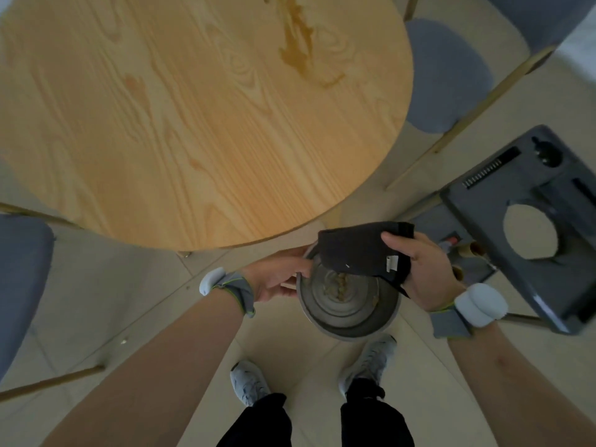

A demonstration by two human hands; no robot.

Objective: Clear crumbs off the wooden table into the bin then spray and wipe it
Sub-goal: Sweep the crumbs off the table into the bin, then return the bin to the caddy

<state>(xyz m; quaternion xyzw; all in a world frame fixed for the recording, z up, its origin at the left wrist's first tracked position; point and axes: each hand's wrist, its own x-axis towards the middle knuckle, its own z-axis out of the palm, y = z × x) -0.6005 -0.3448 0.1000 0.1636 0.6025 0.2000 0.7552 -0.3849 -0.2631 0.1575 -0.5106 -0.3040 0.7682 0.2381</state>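
The round wooden table (200, 124) fills the upper left, with a brownish stain (298, 50) near its far side. Below its near edge, a round grey bin (346, 314) stands on the floor with crumbs (337, 285) inside. My right hand (422, 269) is shut on a dark cloth (358, 250), held folded over the bin's far rim. My left hand (280, 279) grips the bin's left rim. Both wrists wear grey bands with white pods.
Blue padded chairs stand at the left (19, 285) and at the upper right (448, 75). A dark grey plastic stool (529, 195) with a round hole sits at the right. My feet in grey shoes (250, 382) stand on the beige tiled floor just behind the bin.
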